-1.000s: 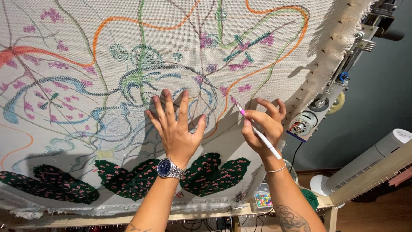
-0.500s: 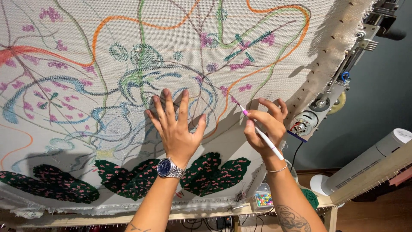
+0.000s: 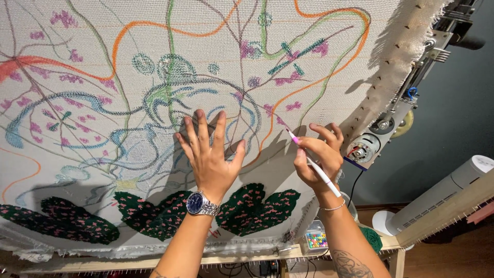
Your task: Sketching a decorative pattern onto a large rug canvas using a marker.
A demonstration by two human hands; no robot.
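Marking was the step in hand: a slim white marker pen with a pink tip (image 3: 315, 166) was pinched in the closed grip of the right hand (image 3: 316, 157), tip touching the coarse woven off-white canvas stretched on a frame (image 3: 360, 51). The left hand (image 3: 210, 157) was pressed flat, fingers spread, holding nothing. Steady tip pressure along the sketched line would be called for next.

Marker and canvas

White marker (image 3: 315, 166) with pink tip, tilted, tip up-left touching the cloth. Stretched white tufting canvas (image 3: 103, 77) on a frame, covered with coloured sketch lines, dark green pink-dotted tufted patches along the bottom.
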